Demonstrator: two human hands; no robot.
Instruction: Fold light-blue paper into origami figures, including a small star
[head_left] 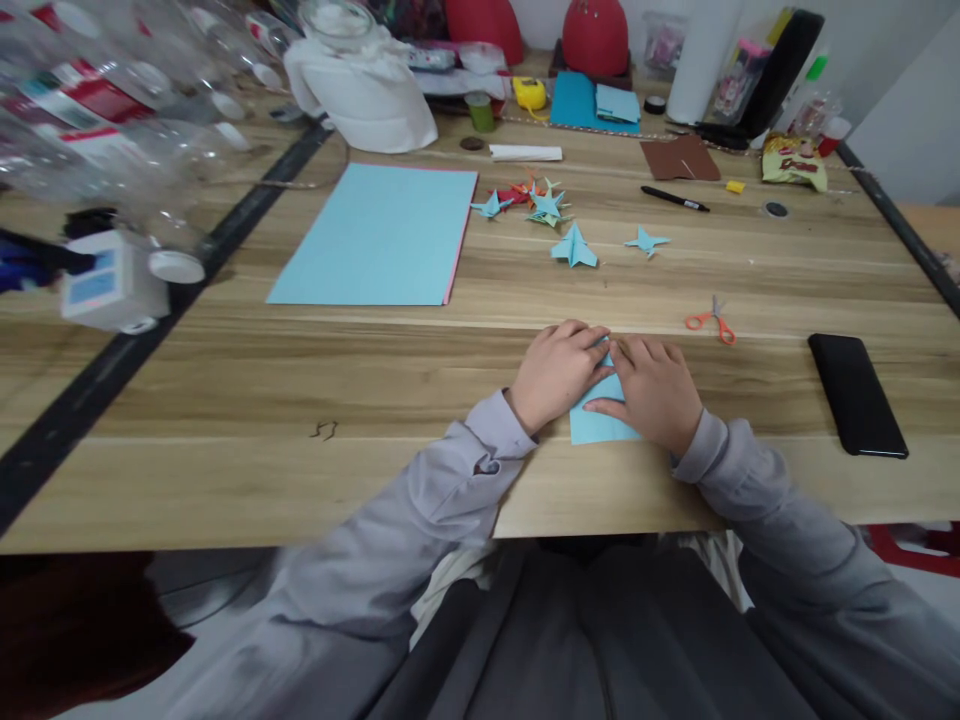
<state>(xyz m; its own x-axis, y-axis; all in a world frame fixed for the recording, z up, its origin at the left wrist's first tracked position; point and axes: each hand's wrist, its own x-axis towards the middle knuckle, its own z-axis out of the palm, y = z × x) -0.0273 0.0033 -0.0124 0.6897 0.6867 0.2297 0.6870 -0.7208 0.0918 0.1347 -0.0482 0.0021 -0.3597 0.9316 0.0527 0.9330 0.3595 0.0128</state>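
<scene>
A small sheet of light blue paper (pixel 604 428) lies flat on the wooden table in front of me. My left hand (pixel 561 372) grips its upper left part, with the fingers bent and pressed together over the far edge. From the other side my right hand (pixel 654 385) holds the paper down, its thumb reaching across the sheet and its fingertips meeting those of the left. The paper's far end is mostly hidden under the fingers, so I cannot tell how it is folded there. Scissors with orange handles (pixel 712 320) lie beyond my right hand.
Large blue sheets (pixel 382 235) lie at the left. Folded paper planes (pixel 575 247) and other small folded figures are beyond my hands. A black phone (pixel 857 393) rests at the right, a pen (pixel 675 199) farther back. Plastic bottles (pixel 97 130) crowd the far left.
</scene>
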